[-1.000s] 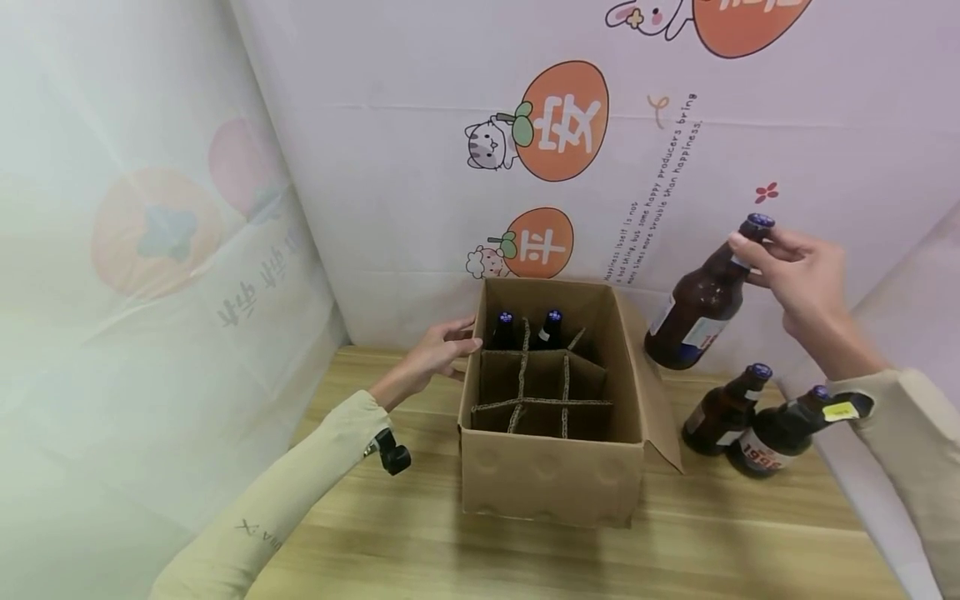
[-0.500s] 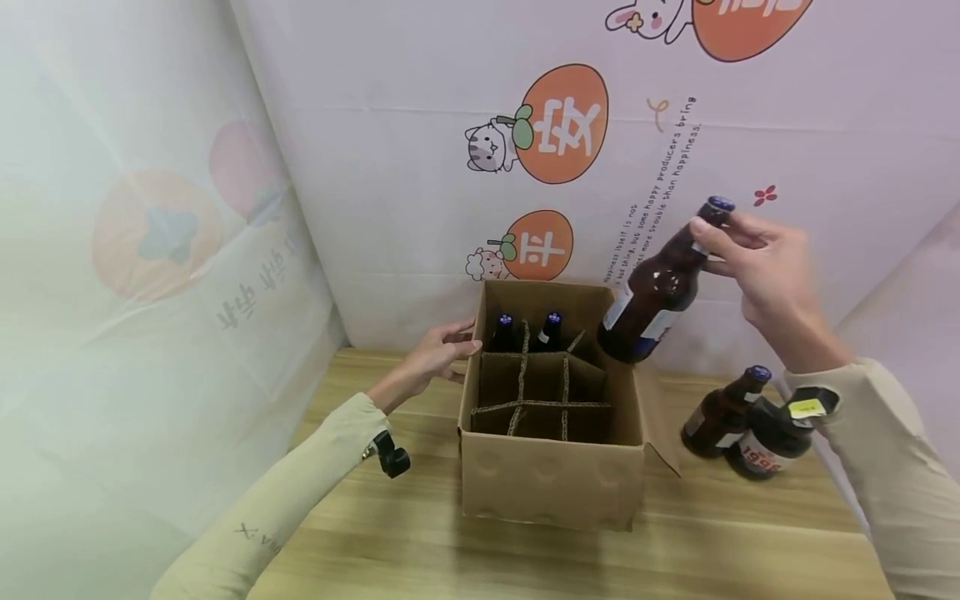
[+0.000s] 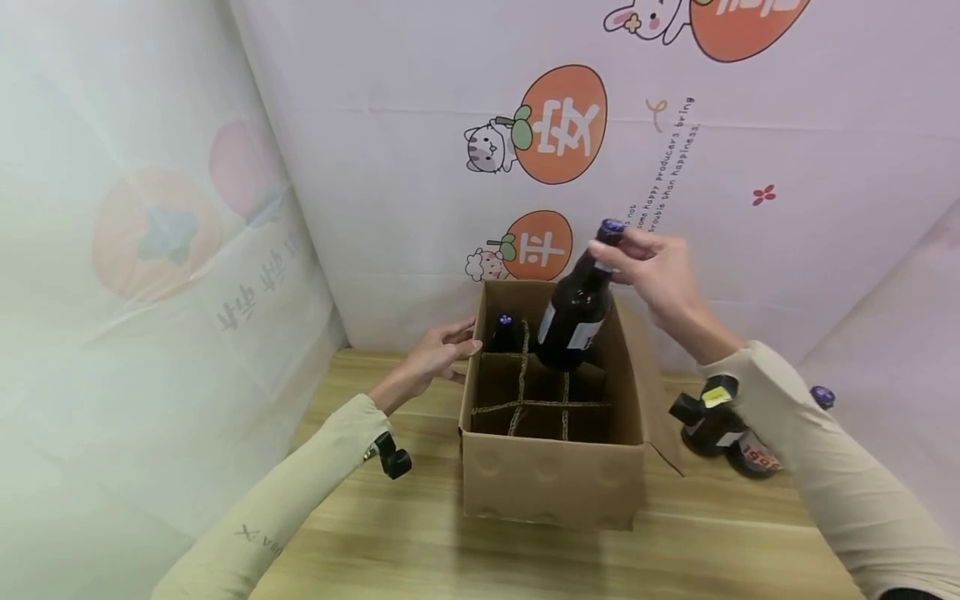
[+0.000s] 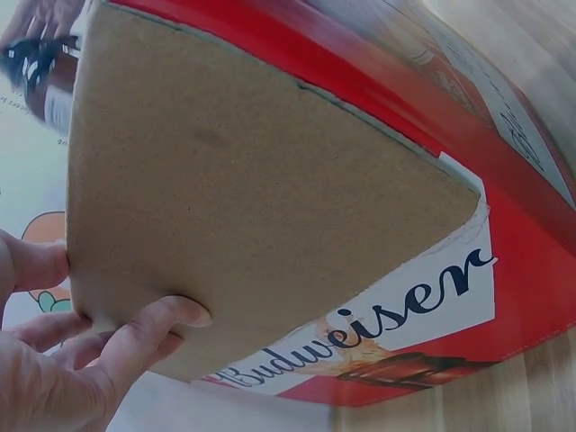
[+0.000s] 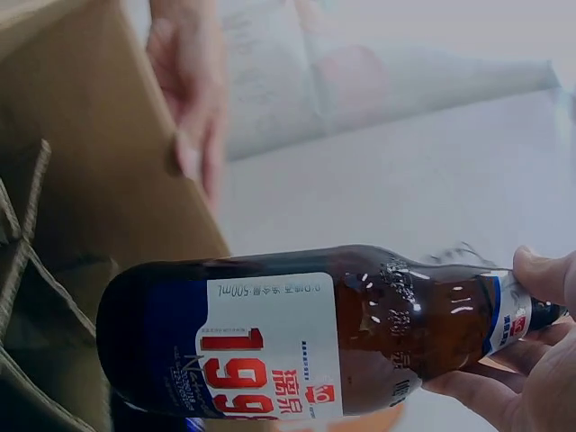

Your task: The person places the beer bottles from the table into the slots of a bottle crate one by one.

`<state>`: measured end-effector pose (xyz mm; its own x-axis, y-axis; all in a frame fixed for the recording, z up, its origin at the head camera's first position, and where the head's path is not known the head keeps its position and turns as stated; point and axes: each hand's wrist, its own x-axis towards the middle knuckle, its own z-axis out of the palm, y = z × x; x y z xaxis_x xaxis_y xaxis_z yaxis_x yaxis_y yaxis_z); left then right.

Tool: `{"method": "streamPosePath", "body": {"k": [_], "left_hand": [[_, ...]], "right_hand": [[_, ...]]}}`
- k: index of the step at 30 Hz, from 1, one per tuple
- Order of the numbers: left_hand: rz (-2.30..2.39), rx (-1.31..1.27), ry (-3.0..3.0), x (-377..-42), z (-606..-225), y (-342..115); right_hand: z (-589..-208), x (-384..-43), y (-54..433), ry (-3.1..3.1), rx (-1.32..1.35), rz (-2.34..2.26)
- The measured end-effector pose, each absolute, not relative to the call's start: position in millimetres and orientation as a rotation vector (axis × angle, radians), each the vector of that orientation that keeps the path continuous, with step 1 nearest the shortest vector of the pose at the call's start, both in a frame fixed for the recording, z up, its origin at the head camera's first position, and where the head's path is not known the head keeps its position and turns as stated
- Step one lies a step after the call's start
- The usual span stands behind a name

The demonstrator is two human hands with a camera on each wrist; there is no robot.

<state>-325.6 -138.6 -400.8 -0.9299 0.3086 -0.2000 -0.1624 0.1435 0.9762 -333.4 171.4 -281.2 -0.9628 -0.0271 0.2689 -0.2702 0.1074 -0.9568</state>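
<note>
My right hand (image 3: 660, 271) grips a brown beer bottle (image 3: 573, 317) by its neck, tilted, with its base over the back compartments of the open cardboard box (image 3: 551, 479). The bottle's white and blue "1998" label (image 5: 270, 346) faces the right wrist camera. At the box's left wall, my left hand (image 3: 438, 350) holds the rim, thumb over the edge and fingers against the cardboard panel (image 4: 234, 189). A blue-capped bottle (image 3: 504, 333) stands in the back left compartment. The held bottle hides the compartment beside it in the head view.
Cardboard dividers (image 3: 522, 387) split the box inside. Its side flap (image 3: 660, 400) hangs out on the right. Two more bottles, one brown (image 3: 708, 437) and one labelled "1998" (image 3: 753, 457), stand on the wooden table (image 3: 360, 525), partly behind the right forearm. A printed cloth (image 3: 420, 167) hangs behind.
My right hand has carried the beer bottle leftward, from beside the box to over its back compartments, and it has come down lower. My left hand has stayed on the box.
</note>
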Motion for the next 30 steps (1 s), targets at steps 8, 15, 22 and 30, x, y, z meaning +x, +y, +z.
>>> {"method": "streamPosePath", "body": {"k": [8,15,22,30], "left_hand": [[1.851,0.178,2.084,-326,-404,-140],[1.878,0.153,2.061,-326,-404,-139],[1.864,0.152,2.074,-326,-402,-141],[1.886,0.175,2.043,-326,-405,-138]], "right_hand": [[-314,-340,131,-2.331,0.406,1.932],[-336,-341,111,-2.455,0.539,1.814],[-352,-342,97,-2.601,0.614,1.679],[-371,-354,85,-2.738,0.760,1.380]]}}
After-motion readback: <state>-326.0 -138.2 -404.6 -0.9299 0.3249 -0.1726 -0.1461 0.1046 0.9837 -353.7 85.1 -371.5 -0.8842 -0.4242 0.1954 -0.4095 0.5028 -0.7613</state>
